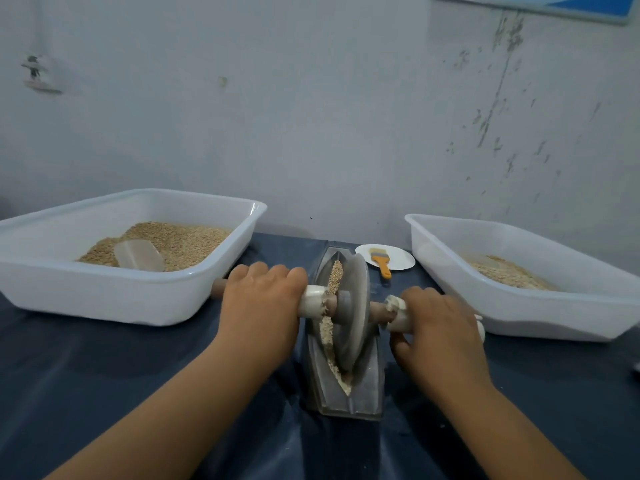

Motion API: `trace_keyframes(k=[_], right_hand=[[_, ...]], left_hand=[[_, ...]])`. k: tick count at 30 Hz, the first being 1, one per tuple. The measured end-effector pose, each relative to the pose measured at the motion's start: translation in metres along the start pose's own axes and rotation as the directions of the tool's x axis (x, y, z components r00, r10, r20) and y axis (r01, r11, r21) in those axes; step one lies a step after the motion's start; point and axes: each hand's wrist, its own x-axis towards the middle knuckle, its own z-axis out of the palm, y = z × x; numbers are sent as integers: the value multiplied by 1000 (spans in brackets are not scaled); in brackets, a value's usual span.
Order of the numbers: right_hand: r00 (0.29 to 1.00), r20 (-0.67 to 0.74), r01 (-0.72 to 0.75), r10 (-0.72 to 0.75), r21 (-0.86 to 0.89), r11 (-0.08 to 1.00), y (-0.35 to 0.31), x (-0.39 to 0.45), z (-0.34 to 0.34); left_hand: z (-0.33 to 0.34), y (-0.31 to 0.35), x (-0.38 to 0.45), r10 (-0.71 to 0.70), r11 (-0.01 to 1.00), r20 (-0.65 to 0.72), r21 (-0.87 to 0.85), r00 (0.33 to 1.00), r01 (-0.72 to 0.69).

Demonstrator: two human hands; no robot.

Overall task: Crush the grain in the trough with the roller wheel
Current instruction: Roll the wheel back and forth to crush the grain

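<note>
My table (138, 368) has a dark blue cloth on it. On my left sits a big white tub (104, 299) with grain inside. On my right sits another white tub (540, 317). The gray trough (367, 393) stands in the middle. Behind it lies a small white plate (403, 259).
</note>
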Motion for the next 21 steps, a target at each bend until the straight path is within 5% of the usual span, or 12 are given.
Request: trace_keyframes(k=[4,12,17,21], right_hand=[[985,-161,67,-66,6,998,5,-22,-1],[994,9,106,-106,-112,988,-18,1,-17],[953,-245,165,-176,-64,984,-11,-15,-14],[947,-274,158,-167,-56,986,-12,-7,-8]], left_hand=[[2,-9,-20,34,992,-169,-114,985,-53],[9,-11,-12,-112,990,119,-69,987,121],[-1,-19,-43,-25,978,-8,-209,1000,23],[-3,-18,-38,-29,983,40,-177,999,35]])
